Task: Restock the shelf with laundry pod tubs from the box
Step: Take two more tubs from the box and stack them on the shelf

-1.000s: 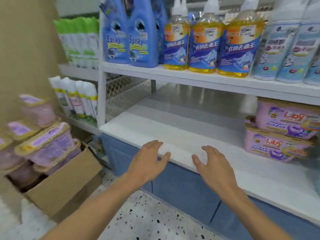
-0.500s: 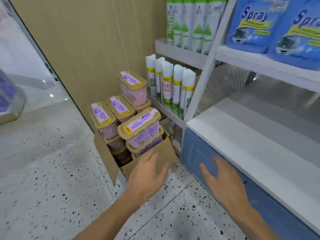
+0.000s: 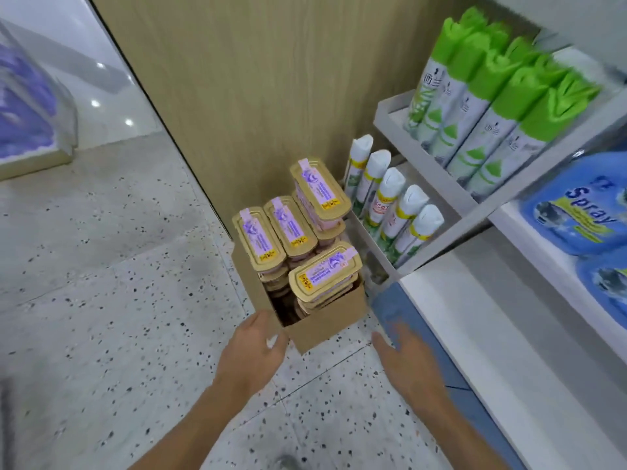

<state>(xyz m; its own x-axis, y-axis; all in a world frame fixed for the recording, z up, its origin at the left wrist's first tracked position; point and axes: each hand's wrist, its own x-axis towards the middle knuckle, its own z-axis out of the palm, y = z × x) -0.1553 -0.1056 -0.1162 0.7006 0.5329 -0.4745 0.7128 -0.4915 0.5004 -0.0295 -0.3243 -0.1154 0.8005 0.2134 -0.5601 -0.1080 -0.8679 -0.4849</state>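
1. The box (image 3: 325,325), open brown cardboard, stood on the speckled floor (image 3: 118,300) with its far side against a wood-grain wall (image 3: 254,96).
2. The tubs (image 3: 325,271) sat in stacks inside the box and rose above its rim. They had gold lids with purple labels. The highest stack was at the box's far right corner, two lower stacks were along its far left, and the nearest top tub lay crosswise at its near right.
3. The left hand (image 3: 252,351) was at the box's near left corner, fingers loosely bent and gripping nothing. I cannot tell whether it touched the cardboard.
4. The right hand (image 3: 403,364) hovered just right of the box's near side, fingers spread and empty, blurred, apart from the box.
5. The shelf (image 3: 481,320), white-topped on a blue base, ran to the right of the box. None of the tubs showed on the part in view.
6. Beyond the box's right side, white cans (image 3: 390,198) stood in a row on a low rack, with green-capped cans (image 3: 492,106) on the level above them.
7. Blue bags (image 3: 576,212) marked "Spray" lay farther right of the box, above the shelf.
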